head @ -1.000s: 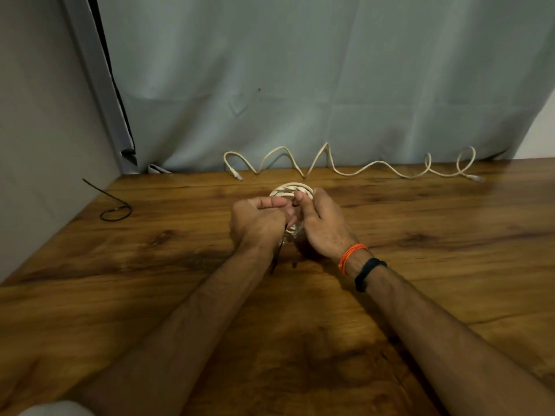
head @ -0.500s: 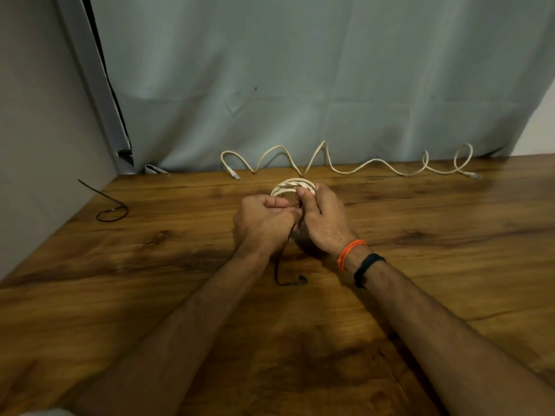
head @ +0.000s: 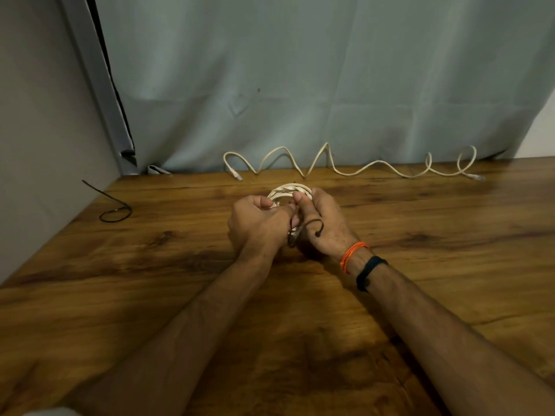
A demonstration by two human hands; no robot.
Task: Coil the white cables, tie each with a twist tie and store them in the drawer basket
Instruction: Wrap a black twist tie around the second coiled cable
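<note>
A coiled white cable (head: 289, 190) is held between both hands above the middle of the wooden table (head: 450, 223). My left hand (head: 255, 226) grips the coil's left side with curled fingers. My right hand (head: 324, 226) grips its right side, thumb pressed on the loops. A black twist tie (head: 315, 225) bends over the back of my right hand and loops down between the hands. A second white cable (head: 351, 168) lies uncoiled in waves along the table's far edge. Another black twist tie (head: 115, 211) lies at the far left. No drawer basket is in view.
A grey curtain (head: 300, 85) hangs behind the table's far edge, and a plain wall (head: 36, 130) closes off the left side. I wear an orange thread (head: 351, 255) and a black band (head: 368, 273) on my right wrist.
The black twist tie's free end has swung up from below the hands on the table side and now curls over the back of my right hand. Both hands stay on the coil.
</note>
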